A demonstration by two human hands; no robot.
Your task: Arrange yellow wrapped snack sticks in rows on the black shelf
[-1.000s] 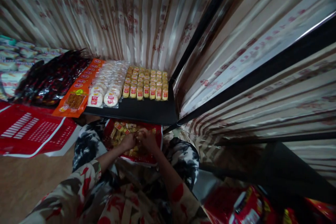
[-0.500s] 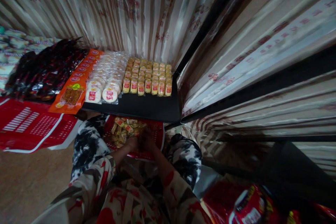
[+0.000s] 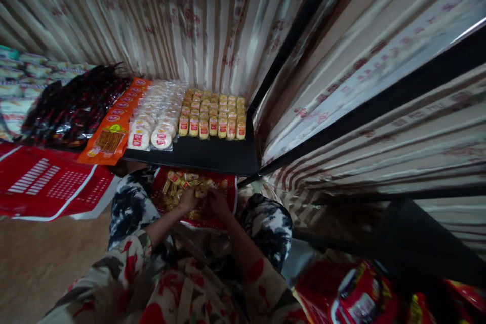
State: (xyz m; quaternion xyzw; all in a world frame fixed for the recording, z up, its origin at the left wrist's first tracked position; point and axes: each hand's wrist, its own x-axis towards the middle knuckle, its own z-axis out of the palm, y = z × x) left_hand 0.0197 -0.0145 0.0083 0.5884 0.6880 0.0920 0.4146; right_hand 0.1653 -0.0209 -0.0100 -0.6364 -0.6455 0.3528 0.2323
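A red plastic basket point(image 3: 232, 190) sits low between my knees, with small yellow wrapped snack packets point(image 3: 175, 182) piled loosely inside. My left hand point(image 3: 189, 199) reaches into the middle of the pile, its fingers curled round packets. Close beside it, my right hand point(image 3: 218, 203) is also down in the basket, fingers bent inward among the packets. Dim light and blur hide both sets of fingertips, and how many packets they hold cannot be made out. On the black shelf point(image 3: 197, 154) just beyond stand neat rows of similar yellow packets point(image 3: 213, 125).
Left of the yellow rows are round white crackers in clear wrap point(image 3: 162, 136), an orange snack bag point(image 3: 110, 139) and dark packets point(image 3: 72, 106). A red-and-white bag point(image 3: 56, 182) hangs at left. Red packages point(image 3: 360, 293) lie at lower right. A pleated curtain point(image 3: 170, 20) closes the back.
My hands have shifted slightly within the basket and show more clearly, the left a little higher and to the left. The view has moved slightly; the shelf rows look the same.
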